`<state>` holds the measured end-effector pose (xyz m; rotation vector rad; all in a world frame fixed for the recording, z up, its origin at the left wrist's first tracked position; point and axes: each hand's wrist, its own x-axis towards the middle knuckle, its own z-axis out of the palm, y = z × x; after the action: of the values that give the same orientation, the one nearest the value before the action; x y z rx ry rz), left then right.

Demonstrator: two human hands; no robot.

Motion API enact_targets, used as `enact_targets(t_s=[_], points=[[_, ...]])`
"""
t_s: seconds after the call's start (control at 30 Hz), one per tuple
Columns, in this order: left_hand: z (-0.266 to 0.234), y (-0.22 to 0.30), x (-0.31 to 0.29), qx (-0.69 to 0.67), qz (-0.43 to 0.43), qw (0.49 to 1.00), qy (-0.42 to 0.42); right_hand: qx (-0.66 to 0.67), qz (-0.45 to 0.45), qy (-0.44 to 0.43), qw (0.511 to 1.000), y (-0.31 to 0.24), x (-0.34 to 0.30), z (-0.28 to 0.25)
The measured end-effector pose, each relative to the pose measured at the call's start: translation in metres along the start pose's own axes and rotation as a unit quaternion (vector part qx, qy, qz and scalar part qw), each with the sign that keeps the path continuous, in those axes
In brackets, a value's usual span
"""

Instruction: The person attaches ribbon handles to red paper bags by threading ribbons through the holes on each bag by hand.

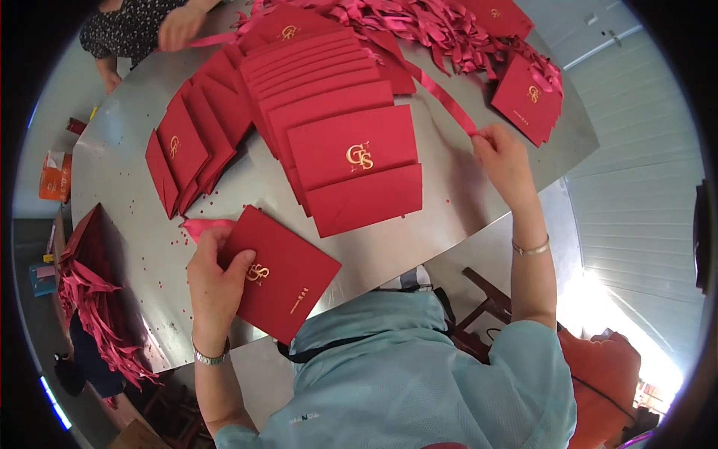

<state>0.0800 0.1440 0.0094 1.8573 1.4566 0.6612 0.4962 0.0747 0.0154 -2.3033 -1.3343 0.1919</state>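
My left hand (213, 278) pinches a flat red paper bag (292, 258), thumb on top beside its gold emblem. The bag is tilted over the near table edge, and a pink-red ribbon end (203, 226) sticks out by my fingers. Over to the right, my right hand (502, 161) is closed on the end of a long red ribbon (445, 99). That ribbon stretches taut back toward the ribbon pile (430, 26). Between my hands lies a fanned stack of red paper bags (333, 101) with gold emblems. Where the taut ribbon's far end attaches, I cannot tell.
The metal table (449, 224) also bears a left stack of red bags (213, 112) and a small right stack (523, 101). Another person's hand (179, 28) touches a ribbon at the far left. More ribboned bags (86, 280) hang lower left. A wooden stool (486, 303) stands below the table.
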Motion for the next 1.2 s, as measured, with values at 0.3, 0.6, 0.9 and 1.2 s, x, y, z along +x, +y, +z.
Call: enact_targets(t_s=[0.3, 0.6, 0.9, 1.2], points=[[0.011, 0.001, 0.010, -0.029, 0.035, 0.997, -0.065, -0.277, -0.190, 0.136, 0.932, 0.010, 0.003, -0.013], [0.014, -0.012, 0.006, -0.059, 0.009, 0.997, -0.048, -0.103, -0.140, -0.028, 0.984, -0.069, 0.140, 0.083], [-0.007, -0.015, 0.015, -0.204, -0.040, 0.971, -0.117, 0.314, -0.110, 0.097, 0.938, -0.130, 0.025, 0.008], [-0.018, -0.001, 0.005, -0.190, -0.095, 0.959, -0.189, 0.252, -0.331, -0.163, 0.895, -0.191, -0.099, 0.097]])
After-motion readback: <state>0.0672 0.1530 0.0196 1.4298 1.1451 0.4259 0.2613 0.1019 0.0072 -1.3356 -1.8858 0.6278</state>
